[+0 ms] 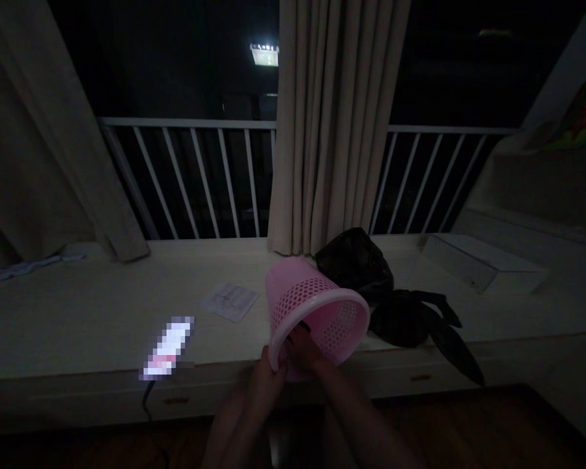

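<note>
A pink plastic wastebasket [293,280] with a band of holes lies tilted on the pale ledge, its mouth facing me. My left hand [273,371] is closed on the near left part of its rim. Inside the mouth is my right hand [303,348], fingers bent near the inner left wall. A small dark thing shows at those fingertips, too dim to name. Right behind the basket sits a puffed black plastic bag [356,264]. A second black bag [403,319], knotted with long loose ends, lies to the basket's right.
A sheet of paper [232,301] lies left of the basket. Nearer the front edge is a bright blurred-out screen [170,345] with a cable. A white box [483,264] stands at the right. Curtains [336,130] and a white railing [195,176] are behind the ledge [102,306].
</note>
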Available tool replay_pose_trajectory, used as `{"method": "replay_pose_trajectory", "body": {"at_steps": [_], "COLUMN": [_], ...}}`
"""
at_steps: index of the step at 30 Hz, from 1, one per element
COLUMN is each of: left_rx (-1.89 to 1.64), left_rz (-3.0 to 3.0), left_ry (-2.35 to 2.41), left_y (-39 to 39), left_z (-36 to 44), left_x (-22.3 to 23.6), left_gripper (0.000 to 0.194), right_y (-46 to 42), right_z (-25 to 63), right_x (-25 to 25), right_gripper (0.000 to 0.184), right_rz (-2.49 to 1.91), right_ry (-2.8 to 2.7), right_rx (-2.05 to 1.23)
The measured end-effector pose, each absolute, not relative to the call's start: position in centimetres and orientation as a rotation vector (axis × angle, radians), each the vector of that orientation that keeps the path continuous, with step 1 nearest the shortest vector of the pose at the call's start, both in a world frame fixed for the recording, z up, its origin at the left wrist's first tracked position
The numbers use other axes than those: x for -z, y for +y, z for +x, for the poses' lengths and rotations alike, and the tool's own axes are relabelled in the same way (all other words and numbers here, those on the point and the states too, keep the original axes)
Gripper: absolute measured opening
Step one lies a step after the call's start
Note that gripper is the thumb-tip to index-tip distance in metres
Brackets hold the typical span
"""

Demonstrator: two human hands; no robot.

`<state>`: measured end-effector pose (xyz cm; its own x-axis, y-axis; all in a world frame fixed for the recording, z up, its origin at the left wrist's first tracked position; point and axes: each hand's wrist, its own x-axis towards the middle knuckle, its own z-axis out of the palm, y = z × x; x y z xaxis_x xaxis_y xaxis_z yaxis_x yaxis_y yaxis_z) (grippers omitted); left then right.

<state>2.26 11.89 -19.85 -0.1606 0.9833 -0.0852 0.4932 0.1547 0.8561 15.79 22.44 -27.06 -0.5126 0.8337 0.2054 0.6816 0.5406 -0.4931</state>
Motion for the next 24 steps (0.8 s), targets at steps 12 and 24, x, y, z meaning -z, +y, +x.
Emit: {"method": "replay_pose_trajectory", "body": {"at_steps": [12,24], "left_rx": [-0.922,-0.91], "left_rz": [1.409,1.405], "left_ry": [1.753,1.758], "left_y": [11.6,11.8], "left_z": [2.2,2.1], "left_x": [19.7,20.2], "left_gripper": [0.038,0.038], "right_y": [21.9,21.1], "right_z": [15.9,16.0], "right_x": [25.6,25.0], "right_gripper": [0.05,0.057], "right_rz": [-1.62,-1.837], "right_ry": [-2.356,-2.338], "right_rx": [-0.229,-0.213]}}
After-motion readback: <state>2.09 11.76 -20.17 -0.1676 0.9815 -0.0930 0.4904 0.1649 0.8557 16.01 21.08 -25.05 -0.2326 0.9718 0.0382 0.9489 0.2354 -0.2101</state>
